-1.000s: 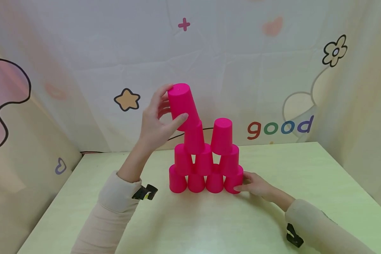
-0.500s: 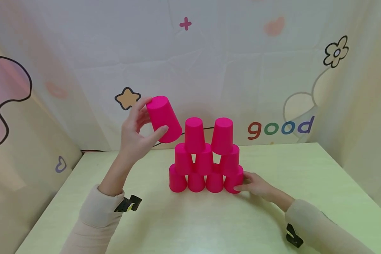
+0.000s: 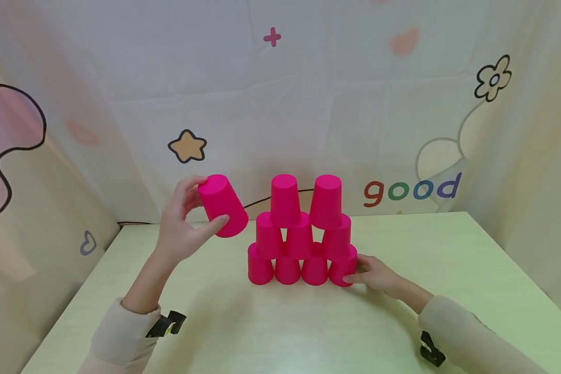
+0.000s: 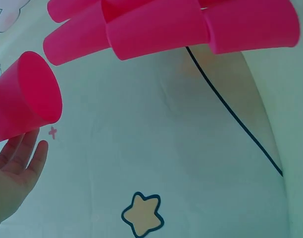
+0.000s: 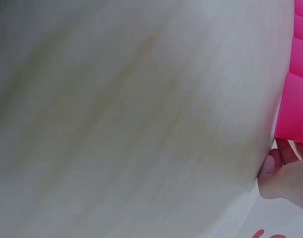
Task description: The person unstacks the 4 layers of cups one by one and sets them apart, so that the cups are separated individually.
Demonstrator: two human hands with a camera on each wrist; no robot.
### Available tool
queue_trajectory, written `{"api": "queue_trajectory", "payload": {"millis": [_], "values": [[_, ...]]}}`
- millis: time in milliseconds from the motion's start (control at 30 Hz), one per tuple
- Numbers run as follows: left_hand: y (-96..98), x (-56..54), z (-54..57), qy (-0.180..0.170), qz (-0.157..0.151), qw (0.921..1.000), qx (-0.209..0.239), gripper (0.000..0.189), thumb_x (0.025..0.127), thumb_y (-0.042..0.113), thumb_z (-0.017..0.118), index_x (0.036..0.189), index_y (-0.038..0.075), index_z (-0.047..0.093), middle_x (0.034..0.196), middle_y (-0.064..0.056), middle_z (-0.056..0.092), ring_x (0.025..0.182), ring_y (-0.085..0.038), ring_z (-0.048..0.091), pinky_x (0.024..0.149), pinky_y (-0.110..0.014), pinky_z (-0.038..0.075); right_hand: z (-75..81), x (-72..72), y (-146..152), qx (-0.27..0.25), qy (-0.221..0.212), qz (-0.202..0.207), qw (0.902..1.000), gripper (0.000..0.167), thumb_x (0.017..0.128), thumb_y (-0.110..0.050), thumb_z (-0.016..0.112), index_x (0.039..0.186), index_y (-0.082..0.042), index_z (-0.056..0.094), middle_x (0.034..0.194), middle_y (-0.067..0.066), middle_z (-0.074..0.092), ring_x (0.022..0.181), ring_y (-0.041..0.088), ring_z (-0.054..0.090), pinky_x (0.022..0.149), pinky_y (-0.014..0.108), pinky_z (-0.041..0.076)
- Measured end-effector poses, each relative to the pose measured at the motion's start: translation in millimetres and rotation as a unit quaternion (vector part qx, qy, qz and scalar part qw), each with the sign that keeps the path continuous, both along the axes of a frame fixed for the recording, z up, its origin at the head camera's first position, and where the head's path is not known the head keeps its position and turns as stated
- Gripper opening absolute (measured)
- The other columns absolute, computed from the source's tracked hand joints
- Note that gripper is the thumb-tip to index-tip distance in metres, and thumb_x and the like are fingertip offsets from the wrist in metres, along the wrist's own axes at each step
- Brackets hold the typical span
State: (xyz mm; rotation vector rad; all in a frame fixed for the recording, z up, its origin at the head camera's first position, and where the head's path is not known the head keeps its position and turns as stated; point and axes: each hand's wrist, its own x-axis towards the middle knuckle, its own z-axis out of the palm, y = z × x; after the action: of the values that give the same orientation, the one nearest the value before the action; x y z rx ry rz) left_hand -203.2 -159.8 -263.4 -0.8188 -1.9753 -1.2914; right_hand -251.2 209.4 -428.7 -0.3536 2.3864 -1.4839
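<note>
Cup held tilted in half-curled left hand, left of cup stack on table; right hand, likewise curled round bottom-right cup, could topple the tiers by a sideways nudge.

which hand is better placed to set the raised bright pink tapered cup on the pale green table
Probably the left hand: it holds the raised cup, apart from the stacked pink cups. The right hand holds the bottom row's rightmost cup.
</note>
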Motion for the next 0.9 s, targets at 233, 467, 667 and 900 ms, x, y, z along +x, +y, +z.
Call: {"api": "queue_trajectory", "payload": {"millis": [233,467,667,900], "values": [[-6.6,16.0,-7.4,-0.062,0.035,0.997,-0.03,0.059,0.065,-0.012,0.071,0.116,-0.011,0.041,0.102,-0.022,0.056,0.09,-0.001,0.051,0.078,-0.016,0.045,-0.1,0.0,0.6,0.002,0.0,0.0,1.0,0.064,0.078,-0.016,0.071,0.132,0.0,0.04,0.123,0.016,0.049,0.112,0.033,0.044,0.091,0.049,0.041],[-32.3,3.8,-37.6,-0.094,0.06,0.9931,-0.036,0.064,0.065,-0.009,0.073,0.121,-0.004,0.042,0.106,-0.014,0.057,0.093,-0.003,0.052,0.078,-0.014,0.045,-0.1,-0.9,-0.3,0.006,-0.003,-0.001,1.0,0.064,0.078,-0.016,0.071,0.132,0.0,0.04,0.122,0.016,0.049,0.112,0.033,0.044,0.09,0.049,0.042],[-55.9,-5.6,-64.7,-0.117,0.076,0.9892,-0.045,0.065,0.067,-0.003,0.076,0.123,0.004,0.043,0.107,-0.006,0.057,0.093,-0.006,0.053,0.076,-0.014,0.046,1.2,-0.8,-1.1,0.009,-0.005,-0.003,0.9999,0.064,0.078,-0.017,0.071,0.132,0.0,0.04,0.123,0.016,0.049,0.112,0.033,0.044,0.09,0.049,0.041],[-67.6,-7.0,-85.4,-0.154,0.089,0.9819,-0.065,0.063,0.07,-0.001,0.075,0.122,0.004,0.041,0.108,-0.009,0.056,0.092,-0.013,0.055,0.074,-0.014,0.047,2.2,0.1,-0.6,0.012,-0.001,-0.001,0.9999,0.064,0.079,-0.017,0.071,0.132,0.0,0.041,0.123,0.016,0.049,0.112,0.033,0.044,0.09,0.049,0.041]]}}
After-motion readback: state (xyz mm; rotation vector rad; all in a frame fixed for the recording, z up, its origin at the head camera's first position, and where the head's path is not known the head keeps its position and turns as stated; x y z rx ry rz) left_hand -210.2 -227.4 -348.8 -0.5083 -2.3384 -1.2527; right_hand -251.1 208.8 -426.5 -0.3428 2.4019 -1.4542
